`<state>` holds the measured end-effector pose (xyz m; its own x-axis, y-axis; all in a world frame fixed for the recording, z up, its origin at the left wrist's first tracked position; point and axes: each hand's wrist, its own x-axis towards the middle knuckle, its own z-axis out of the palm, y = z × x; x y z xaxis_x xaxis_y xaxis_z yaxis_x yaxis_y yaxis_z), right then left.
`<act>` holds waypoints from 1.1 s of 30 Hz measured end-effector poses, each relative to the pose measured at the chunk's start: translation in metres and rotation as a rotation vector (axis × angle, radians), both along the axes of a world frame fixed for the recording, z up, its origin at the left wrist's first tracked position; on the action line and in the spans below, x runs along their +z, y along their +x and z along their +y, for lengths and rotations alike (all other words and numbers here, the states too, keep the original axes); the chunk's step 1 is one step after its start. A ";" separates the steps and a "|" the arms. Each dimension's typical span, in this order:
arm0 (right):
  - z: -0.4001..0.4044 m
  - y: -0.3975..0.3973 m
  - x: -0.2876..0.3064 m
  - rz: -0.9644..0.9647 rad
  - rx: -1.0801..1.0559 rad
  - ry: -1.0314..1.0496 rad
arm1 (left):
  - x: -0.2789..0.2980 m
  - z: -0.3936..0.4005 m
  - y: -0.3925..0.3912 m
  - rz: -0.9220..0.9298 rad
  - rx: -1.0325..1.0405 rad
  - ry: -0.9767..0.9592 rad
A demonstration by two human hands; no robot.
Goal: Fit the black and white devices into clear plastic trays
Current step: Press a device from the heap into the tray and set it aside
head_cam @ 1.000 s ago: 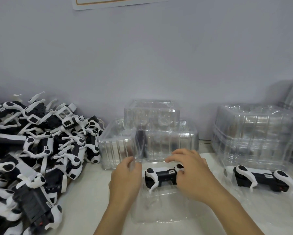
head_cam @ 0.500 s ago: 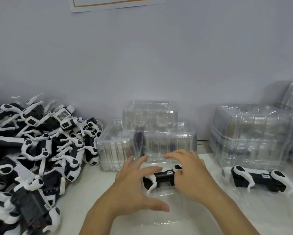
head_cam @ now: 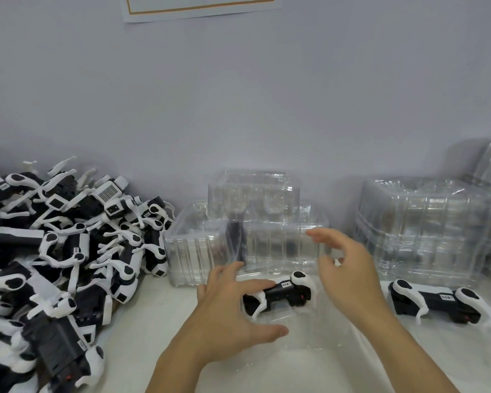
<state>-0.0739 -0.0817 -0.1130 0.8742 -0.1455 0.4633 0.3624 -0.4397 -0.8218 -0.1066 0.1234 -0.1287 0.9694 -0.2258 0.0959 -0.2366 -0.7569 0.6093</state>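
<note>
Since right hand (head_cam: pixel 349 279) was lifted off black-and-white device (head_cam: pixel 278 293), fingers apart, device is left seated in clear plastic tray (head_cam: pixel 289 330); left hand (head_cam: pixel 233 310) spread, fingertips laid on device's left end; fitting judged nearly done.

Open table (head_cam: pixel 153 316) between device pile (head_cam: pixel 54 265) and tray stack (head_cam: pixel 426 231)

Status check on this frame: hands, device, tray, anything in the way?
Left hand open, fingers spread, touching the device. Right hand open, lifted clear. Device sits in the clear tray. Nothing in the way.
</note>
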 end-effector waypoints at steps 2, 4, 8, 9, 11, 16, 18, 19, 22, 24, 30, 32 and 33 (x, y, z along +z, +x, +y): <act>-0.003 0.001 0.001 -0.013 -0.034 0.078 | 0.000 0.001 0.000 -0.029 0.011 -0.008; -0.006 0.002 0.003 -0.040 -0.063 0.174 | 0.002 0.002 0.000 -0.053 0.027 -0.020; -0.011 0.003 0.011 -0.127 -0.164 0.388 | 0.008 0.004 0.000 -0.111 0.090 -0.163; -0.012 0.003 0.012 -0.136 -0.190 0.451 | 0.010 0.004 0.001 -0.130 0.097 -0.204; -0.015 0.005 0.013 -0.134 -0.244 0.563 | 0.013 0.005 0.002 -0.157 0.106 -0.286; -0.013 0.006 0.010 -0.098 -0.309 0.716 | 0.021 0.008 0.007 -0.194 0.115 -0.685; -0.005 0.004 0.009 -0.084 -0.258 0.680 | 0.026 0.006 0.006 -0.150 0.112 -0.887; 0.000 0.003 0.009 -0.085 -0.218 0.651 | 0.027 0.005 0.007 -0.120 0.116 -1.011; 0.016 -0.004 0.010 -0.117 -0.080 0.524 | 0.030 0.005 0.007 0.006 0.179 -1.396; 0.029 -0.008 0.009 -0.157 -0.001 0.427 | 0.029 0.006 0.007 0.111 0.180 -1.556; 0.058 -0.019 0.007 -0.345 0.201 0.125 | 0.026 0.005 0.004 0.230 0.103 -1.672; 0.062 -0.020 0.007 -0.358 0.227 0.114 | 0.025 0.005 0.004 0.250 0.120 -1.682; 0.062 -0.019 0.006 -0.361 0.225 0.124 | 0.025 0.004 0.004 0.254 0.113 -1.684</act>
<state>-0.0930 -0.0194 -0.1067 0.6759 -0.0443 0.7357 0.7111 -0.2232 -0.6667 -0.1027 0.1277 -0.1033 0.9997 0.0215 -0.0091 -0.0089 0.7100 0.7041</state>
